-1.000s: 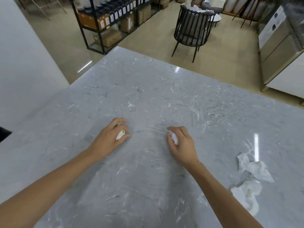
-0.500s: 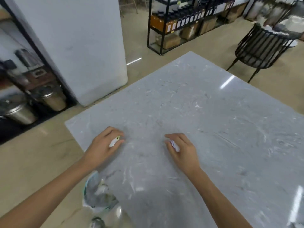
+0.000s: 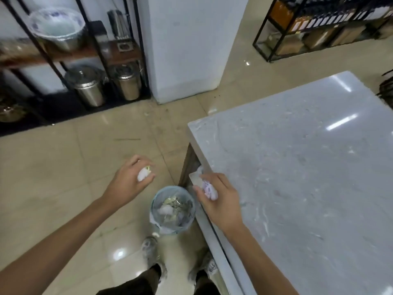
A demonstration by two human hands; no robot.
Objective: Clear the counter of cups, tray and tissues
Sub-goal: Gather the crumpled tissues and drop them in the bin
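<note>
Both hands off counter (image 3: 308, 177), over bin (image 3: 172, 207)

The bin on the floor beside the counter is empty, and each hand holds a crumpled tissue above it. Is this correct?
Not quite. The head view shows the bin already holds crumpled waste, so it is not empty. The rest stands: the left hand and right hand each hold a crumpled tissue.

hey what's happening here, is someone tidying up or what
A person is clearing a marble counter and stands at its corner. Each hand holds a crumpled tissue: the left hand has a white wad, the right hand a pale wad. Both hover near a small lined bin on the floor, already holding rubbish. Neither tissue has been dropped yet. The visible part of the counter looks bare.
</note>
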